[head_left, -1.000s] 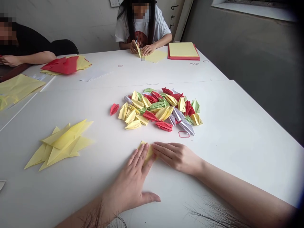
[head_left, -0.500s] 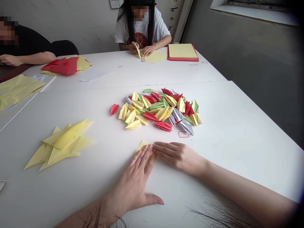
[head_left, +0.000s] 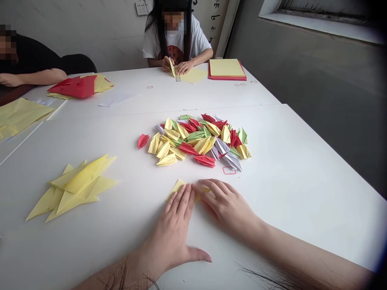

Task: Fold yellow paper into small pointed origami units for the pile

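A small piece of yellow folded paper [head_left: 176,188] lies on the white table in front of me, mostly covered by my hands. My left hand [head_left: 175,225] rests flat on it, fingers stretched out and thumb spread to the side. At the paper's right side, my right hand [head_left: 226,200] has its fingers bent around the edge, closed on a yellow flap that shows beneath them; its fingertips are partly blurred. Beyond both hands is a pile of small folded paper pieces [head_left: 203,147] in red, yellow, green and pale violet. One red folded piece [head_left: 143,141] lies apart on the left.
Pointed yellow folded papers [head_left: 72,187] are stacked on the left. Farther back are red and yellow folded papers [head_left: 80,86] and a stack of square sheets [head_left: 228,68]. A person [head_left: 178,44] across the table holds a pen over yellow paper; another person [head_left: 33,60] sits at far left.
My right hand's fingers, flat on the paper before, are now bent and raised, showing a yellow flap beneath. My left hand stays pressed down. The whole view has shifted slightly.
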Action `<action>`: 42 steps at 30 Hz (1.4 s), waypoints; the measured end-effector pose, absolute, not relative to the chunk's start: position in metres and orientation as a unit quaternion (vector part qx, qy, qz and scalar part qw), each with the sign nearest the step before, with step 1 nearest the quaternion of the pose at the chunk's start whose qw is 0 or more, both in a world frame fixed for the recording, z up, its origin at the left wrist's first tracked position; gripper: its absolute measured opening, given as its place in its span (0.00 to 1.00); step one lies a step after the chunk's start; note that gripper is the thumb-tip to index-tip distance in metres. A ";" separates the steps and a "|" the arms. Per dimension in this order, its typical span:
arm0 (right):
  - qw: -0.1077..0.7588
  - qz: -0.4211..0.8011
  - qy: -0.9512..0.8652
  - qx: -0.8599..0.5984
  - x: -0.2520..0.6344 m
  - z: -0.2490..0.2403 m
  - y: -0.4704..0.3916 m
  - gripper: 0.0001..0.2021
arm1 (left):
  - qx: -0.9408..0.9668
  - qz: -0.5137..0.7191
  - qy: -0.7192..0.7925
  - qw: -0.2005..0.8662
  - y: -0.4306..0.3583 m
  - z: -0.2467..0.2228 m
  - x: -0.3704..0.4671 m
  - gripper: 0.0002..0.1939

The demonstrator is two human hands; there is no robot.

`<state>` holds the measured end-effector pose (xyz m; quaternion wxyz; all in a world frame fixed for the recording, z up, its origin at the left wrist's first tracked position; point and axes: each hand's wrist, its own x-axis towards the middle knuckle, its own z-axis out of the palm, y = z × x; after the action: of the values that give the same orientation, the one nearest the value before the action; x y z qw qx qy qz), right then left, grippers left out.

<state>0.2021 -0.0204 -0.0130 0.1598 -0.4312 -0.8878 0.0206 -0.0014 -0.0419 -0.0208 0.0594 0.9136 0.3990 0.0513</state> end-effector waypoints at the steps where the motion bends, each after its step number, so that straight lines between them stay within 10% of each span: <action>1: 0.154 0.000 -0.886 -0.437 0.200 -0.014 -0.023 0.20 | 0.914 0.052 0.399 0.059 -0.042 -0.021 -0.001 0.63; 42: 0.105 -0.112 -0.814 -0.561 0.199 -0.031 -0.062 0.34 | 0.916 0.047 0.393 0.070 -0.043 -0.018 -0.008 0.58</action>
<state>0.1988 -0.0616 -0.0310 0.1054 -0.5608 -0.8136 -0.1117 -0.0082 -0.0434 -0.0177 0.0704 0.9156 0.3931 0.0467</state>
